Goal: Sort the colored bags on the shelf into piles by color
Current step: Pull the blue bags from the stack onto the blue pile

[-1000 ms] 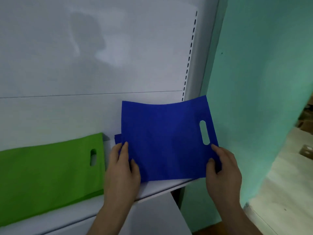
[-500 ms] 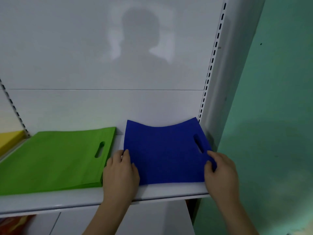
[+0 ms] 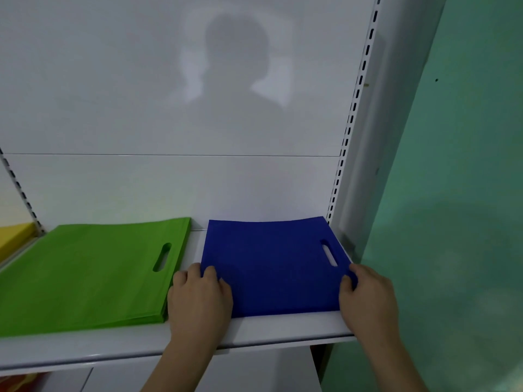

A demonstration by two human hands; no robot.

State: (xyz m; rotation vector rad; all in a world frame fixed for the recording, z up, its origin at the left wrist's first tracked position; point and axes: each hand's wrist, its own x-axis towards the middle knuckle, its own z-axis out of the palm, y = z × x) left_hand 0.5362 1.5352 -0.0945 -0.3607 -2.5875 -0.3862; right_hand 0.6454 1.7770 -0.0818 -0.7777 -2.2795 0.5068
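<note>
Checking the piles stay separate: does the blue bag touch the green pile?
Apart. The head view shows a strip of white shelf between the blue bag and the green pile.

Cut off at the left edge, well left of the left hand (image 3: pixel 199 302): green bags (image 3: pixel 85 275) and a yellow pile (image 3: pixel 14 233). Hidden under that hand, the blue bag (image 3: pixel 277 264) near-left corner; under the right hand (image 3: pixel 368 298), its near-right corner. Below, too cropped to identify: something red-orange (image 3: pixel 17 383).

The head view looks forward and slightly down, close to the shelf (image 3: pixel 283 329).
</note>
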